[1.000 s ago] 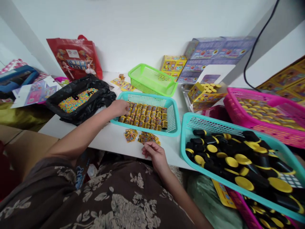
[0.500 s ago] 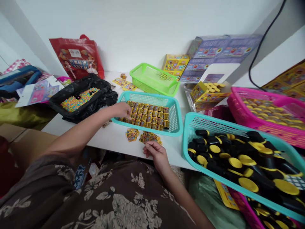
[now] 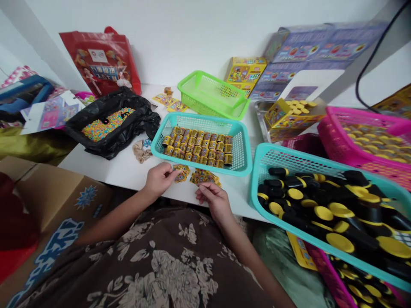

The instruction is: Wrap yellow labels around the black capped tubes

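Note:
My left hand (image 3: 161, 179) is pinched at the left edge of a small pile of yellow printed cards (image 3: 182, 173); anything between its fingertips is too small to make out. Just below a second card pile (image 3: 205, 177), my right hand (image 3: 214, 197) has its thumb pressed against curled fingers, and whatever it grips is hidden. Behind both piles stands a turquoise basket (image 3: 242, 170). Rows of small yellow-wrapped cylinders (image 3: 199, 147) lie in it, leaving some of its right end bare.
A light-green basket (image 3: 205, 107) stands behind. On the left are a black-lined tub (image 3: 77, 124) of colourful beads and a crumpled tan cloth (image 3: 141, 152). At right, another turquoise basket (image 3: 257, 188) holds black, yellow-capped containers, beside a pink basket (image 3: 334, 128).
My left hand has come out of the turquoise basket, back toward me, to the left card pile. My right hand stays by the right pile. The view has shifted slightly.

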The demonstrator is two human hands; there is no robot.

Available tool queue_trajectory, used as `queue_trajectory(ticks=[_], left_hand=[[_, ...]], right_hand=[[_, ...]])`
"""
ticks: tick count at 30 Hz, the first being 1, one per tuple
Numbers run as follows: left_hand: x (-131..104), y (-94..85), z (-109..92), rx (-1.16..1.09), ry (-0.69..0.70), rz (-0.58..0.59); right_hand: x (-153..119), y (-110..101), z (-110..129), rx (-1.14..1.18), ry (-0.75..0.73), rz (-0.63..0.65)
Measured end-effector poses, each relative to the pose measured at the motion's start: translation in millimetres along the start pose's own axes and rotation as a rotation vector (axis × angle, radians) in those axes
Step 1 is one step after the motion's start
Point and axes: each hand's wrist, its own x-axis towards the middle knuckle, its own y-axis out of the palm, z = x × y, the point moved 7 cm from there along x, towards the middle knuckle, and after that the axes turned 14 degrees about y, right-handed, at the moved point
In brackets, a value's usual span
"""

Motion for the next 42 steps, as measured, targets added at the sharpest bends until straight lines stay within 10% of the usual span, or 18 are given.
queue_trajectory(ticks=[6, 13, 17, 22, 28, 38, 42], left_hand=[[-7, -23.4, 67, 0.398, -0.213, 0.031], [13, -55.2, 112, 0.706, -0.339, 0.463], [9, -47.5, 106, 0.697, -0.308, 0.470], [-11, -24.5, 67, 0.554, -0.203, 0.188], [-8, 24.6, 42, 0.268, -0.171, 0.235], [-4, 22.2, 52, -0.122, -0.257, 0.066], [-8, 29.0, 51, -0.265, -0.331, 0.064]], right_hand=[[1, -3, -3, -0.035, -0.008, -0.024], [0, -1, -3, -0.052, -0.018, -0.027], [-2, -1, -4, -0.054, -0.015, -0.040], [-1, -2, -4, -0.065, -0.017, -0.029], [1, -1, -5, -0.090, -0.018, -0.033], [2, -1, -6, -0.155, -0.043, -0.046], [-6, 12, 14, -0.484, -0.318, -0.124]])
